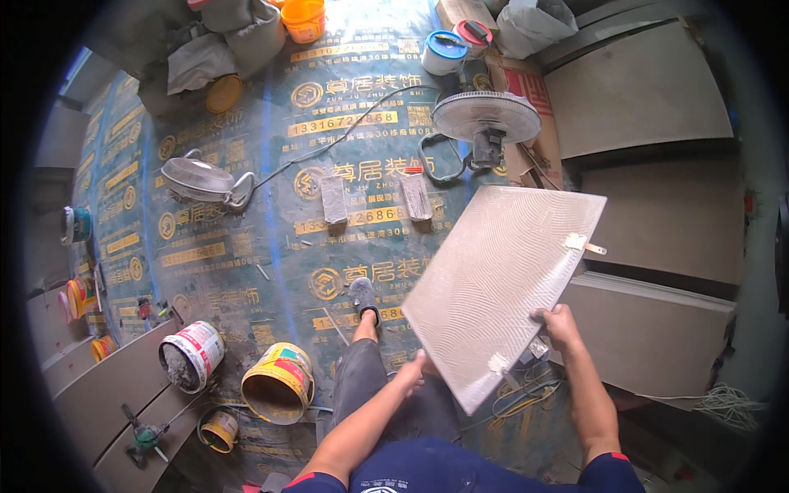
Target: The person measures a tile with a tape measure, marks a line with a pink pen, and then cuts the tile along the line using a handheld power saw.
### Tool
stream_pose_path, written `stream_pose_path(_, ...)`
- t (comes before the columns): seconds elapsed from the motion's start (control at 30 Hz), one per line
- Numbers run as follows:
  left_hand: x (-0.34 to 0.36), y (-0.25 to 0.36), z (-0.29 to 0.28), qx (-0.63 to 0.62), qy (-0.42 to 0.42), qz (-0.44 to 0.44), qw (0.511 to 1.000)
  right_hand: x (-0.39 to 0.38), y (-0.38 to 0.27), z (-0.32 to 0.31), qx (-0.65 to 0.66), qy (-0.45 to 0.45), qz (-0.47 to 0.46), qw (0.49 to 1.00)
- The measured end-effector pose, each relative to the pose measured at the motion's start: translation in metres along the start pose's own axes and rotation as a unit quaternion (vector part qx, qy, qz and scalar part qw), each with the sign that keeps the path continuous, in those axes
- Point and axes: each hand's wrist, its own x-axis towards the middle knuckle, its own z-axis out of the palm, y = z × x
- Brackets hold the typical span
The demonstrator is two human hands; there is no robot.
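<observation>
A large beige tile (pixel 501 279) is held tilted in front of me, its upward face covered with combed ridges of adhesive. Two thicker pale dabs sit near its right side, each with a small metal tab (pixel 596 248) sticking out past the edge. My right hand (pixel 561 326) is closed round that right edge, between the dabs. At the near left edge is my left hand (pixel 408 375), thumb up against the tile and fingers partly hidden.
Several large tiles (pixel 645 209) lean along the right. Two fans (pixel 486 115) (pixel 197 178) and two blocklike tools (pixel 334 200) (pixel 417 197) are ahead on the printed floor sheet. Buckets (pixel 279 384) (pixel 193 357) and a green power tool (pixel 145 438) lie left; loose cord (pixel 727 405) lies right.
</observation>
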Motion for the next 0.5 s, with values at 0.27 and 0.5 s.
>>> stream_pose_path(0.27,0.055,0.071,-0.142,-0.240,0.140,0.222,0.934,0.020,-0.022,0.143,0.175,0.026,0.091,0.980)
stream_pose_path(0.5,0.036,0.160,-0.237,0.139,0.319,0.229,0.909,0.036,-0.019,0.226,0.242,0.059,0.104,0.963)
